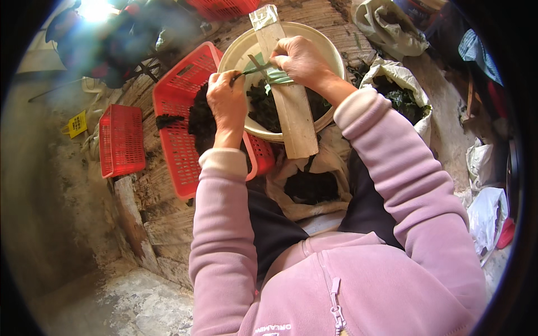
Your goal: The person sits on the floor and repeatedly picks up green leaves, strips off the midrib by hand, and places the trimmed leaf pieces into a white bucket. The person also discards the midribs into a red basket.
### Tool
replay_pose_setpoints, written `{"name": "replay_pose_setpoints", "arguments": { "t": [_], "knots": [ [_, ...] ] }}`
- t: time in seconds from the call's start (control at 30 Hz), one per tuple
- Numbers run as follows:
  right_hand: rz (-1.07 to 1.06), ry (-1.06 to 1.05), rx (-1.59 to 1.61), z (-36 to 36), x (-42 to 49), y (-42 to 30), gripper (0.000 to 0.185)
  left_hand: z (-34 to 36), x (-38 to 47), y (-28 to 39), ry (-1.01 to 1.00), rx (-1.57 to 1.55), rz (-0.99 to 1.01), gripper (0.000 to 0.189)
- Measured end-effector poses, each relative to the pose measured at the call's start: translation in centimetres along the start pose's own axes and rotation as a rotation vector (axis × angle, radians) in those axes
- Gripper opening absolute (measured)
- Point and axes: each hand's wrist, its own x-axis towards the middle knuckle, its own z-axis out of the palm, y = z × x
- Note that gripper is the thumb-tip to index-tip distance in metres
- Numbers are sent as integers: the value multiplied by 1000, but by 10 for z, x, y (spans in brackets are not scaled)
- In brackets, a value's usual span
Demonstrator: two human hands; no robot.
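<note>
A wooden board (294, 122) lies across the rim of a round pale tub (336, 63), its far end wrapped in tape. Green wrapping (279, 76) binds a thin, narrow piece (257, 66) to the board's side; I cannot tell whether that piece is a blade. My left hand (227, 98), over the tub's left rim, pinches one end of a dark green strip (252, 70). The strip runs past the thin piece to my right hand (300, 59), whose thumb and fingertips pinch it above the board. Dark leafy matter (264, 107), possibly seaweed, lies inside the tub.
A red plastic basket (178, 147) with dark matter stands left of the tub, with a smaller red basket (122, 140) beyond. An open sack (277, 189) sits between my knees. Another sack (422, 92) of green leafy pieces is at the right. A yellow tag (77, 124) bears writing.
</note>
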Motion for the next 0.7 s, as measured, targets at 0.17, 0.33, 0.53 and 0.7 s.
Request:
{"name": "replay_pose_setpoints", "arguments": {
  "t": [0.17,0.33,0.53,0.7],
  "knots": [
    [187,3,92,7,7,15,13,42,-23,-31,-277,55,-392,21],
    [481,-66,814,-19,-9,3,9,17,-35,-8,-162,-23,-340,49],
    [266,-88,1176,-58,-38,-28,16,3,-33,99,-94,-817,-221,26],
    [37,-19,1152,-96,-56,-21,21,18,-48,152,-417,-1479,-627,29]
  ]
}}
